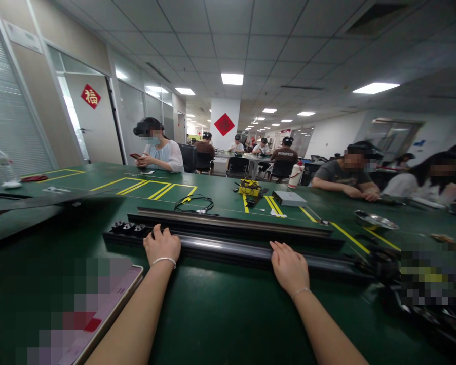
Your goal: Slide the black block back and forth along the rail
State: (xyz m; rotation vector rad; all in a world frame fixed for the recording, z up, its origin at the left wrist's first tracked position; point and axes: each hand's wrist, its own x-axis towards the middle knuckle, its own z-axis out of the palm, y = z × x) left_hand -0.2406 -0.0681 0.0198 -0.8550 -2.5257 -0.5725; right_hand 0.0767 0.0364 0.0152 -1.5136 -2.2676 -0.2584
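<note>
A long black rail (220, 247) with a glossy rounded top lies across the green table before me. My left hand (162, 247) is closed over its left part, fingers bent across the top. Just left of that hand, several small black blocks (128, 227) sit in a row on the rail's end. My right hand (291, 266) holds the rail farther right, fingers together over its near edge. Both thumbs are mostly hidden. Behind it, roughly parallel, lies a second dark strip (231, 223).
A phone (114, 294) lies at the lower left. Beyond the rails are a coiled black cable (193, 204), a yellow bundle (250, 187) and a grey box (289, 197). A metal dish (376, 220) and dark clutter (387, 266) stand right. People sit around the table.
</note>
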